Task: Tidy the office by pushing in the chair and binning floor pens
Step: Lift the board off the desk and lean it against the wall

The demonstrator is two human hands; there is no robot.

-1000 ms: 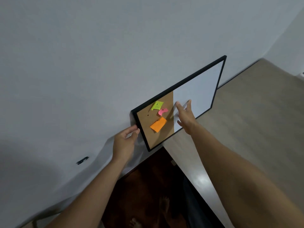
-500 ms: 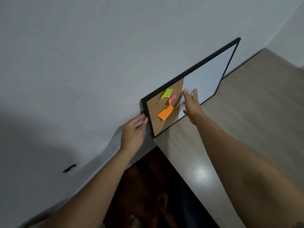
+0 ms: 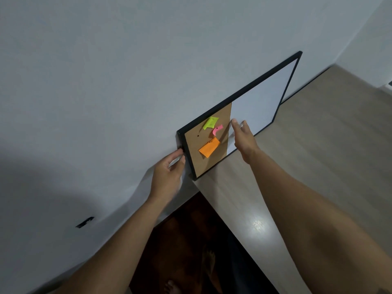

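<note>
No chair, pen or bin is in view. A black-framed board (image 3: 258,98), half cork and half whiteboard, leans against the grey wall with its lower edge on a pale desk top (image 3: 322,149). My left hand (image 3: 167,177) grips the frame's left edge near the lower corner. My right hand (image 3: 244,139) lies flat on the board's face with fingers stretched out, at the seam between cork and whiteboard. Green (image 3: 210,122), pink (image 3: 217,130) and orange (image 3: 209,147) notes are pinned to the cork.
The desk top runs along the wall to the far right corner. Below its near edge is a dark floor (image 3: 180,236), where my bare feet (image 3: 209,262) show. A small black mark (image 3: 84,222) sits on the wall at the lower left.
Compared with one second ago the board sits higher and further right in view. Both hands keep their places on it: left at the frame edge, right on the face.
</note>
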